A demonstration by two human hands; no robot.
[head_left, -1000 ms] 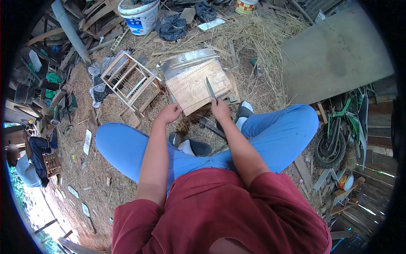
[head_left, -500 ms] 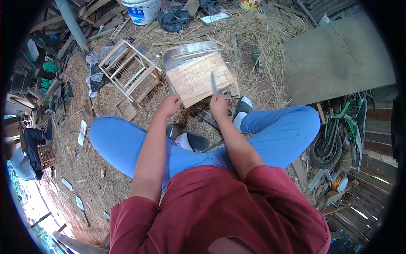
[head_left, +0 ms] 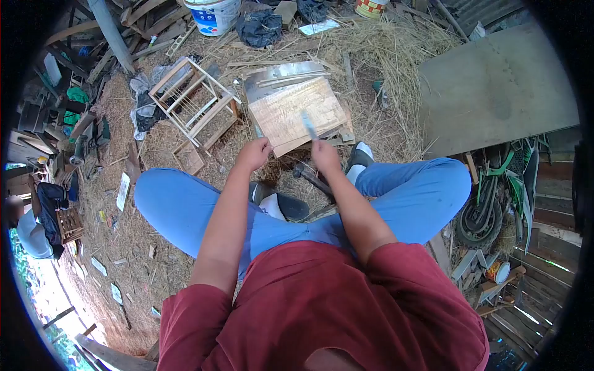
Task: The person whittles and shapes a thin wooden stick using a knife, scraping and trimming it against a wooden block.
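Note:
My right hand (head_left: 324, 156) is closed around the handle of a knife (head_left: 309, 126), whose blade points away from me over a pale wooden board (head_left: 281, 117). At the near left corner of this board is my left hand (head_left: 253, 154), its fingers curled closed. Whether it grips the edge or something small, I cannot make out. Several thin wood strips (head_left: 291, 81) lie across the far side of the board, on a shiny metal-like sheet (head_left: 255, 83). Under my right forearm, a hammer (head_left: 311, 179) rests near my feet.
A slatted wooden frame (head_left: 213, 117) lies left of the board. Behind are a white bucket (head_left: 211, 17) and a black plastic bag (head_left: 259, 29). A large flat panel (head_left: 495, 93) and a green motorbike (head_left: 495, 185) stand right. Another person (head_left: 34, 232) sits far left. Straw covers the ground.
The knife blade has tilted to the left and lower over the board, and my right hand has shifted slightly. My left hand stays at the board's corner. The view has shifted a little.

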